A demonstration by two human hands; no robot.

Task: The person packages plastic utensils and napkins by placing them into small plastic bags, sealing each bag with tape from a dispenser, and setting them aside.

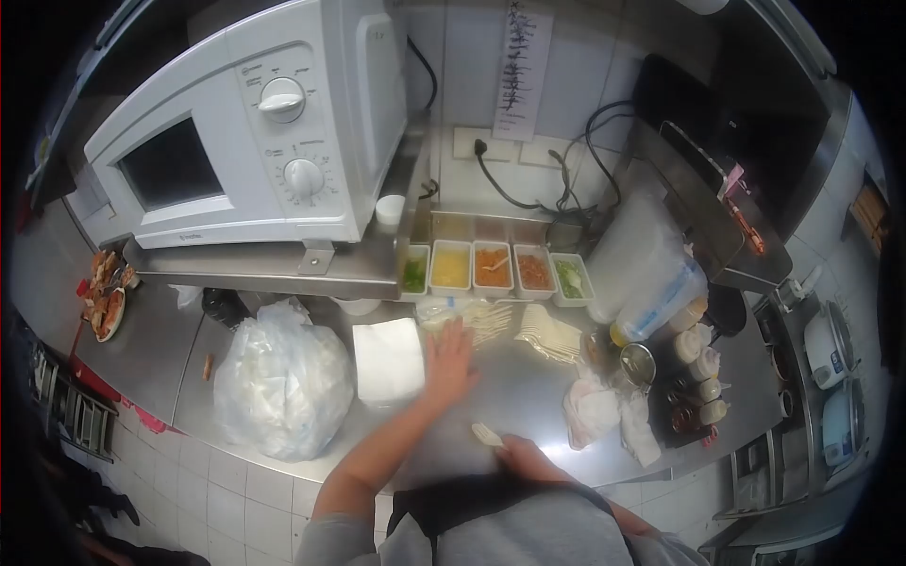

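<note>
My left hand (451, 363) reaches over the steel counter (444, 443), its fingers spread at the near edge of a pile of pale forks (488, 323) and beside a clear plastic wrapper (436, 309). Nearer my body, my right hand (524, 458) holds a pale fork (487, 435) whose head points up and left. A stack of white napkins (389, 362) lies just left of my left hand. To the right of the fork pile rests another stack of pale utensils (549, 334).
A full plastic bag (283, 382) stands left, below a shelf with a microwave (236, 132). White food tubs (493, 268) line the back. Crumpled cloths (593, 411), a metal cup (637, 364) and several bottles (694, 341) are at the right. Plated food (104, 307) is far left.
</note>
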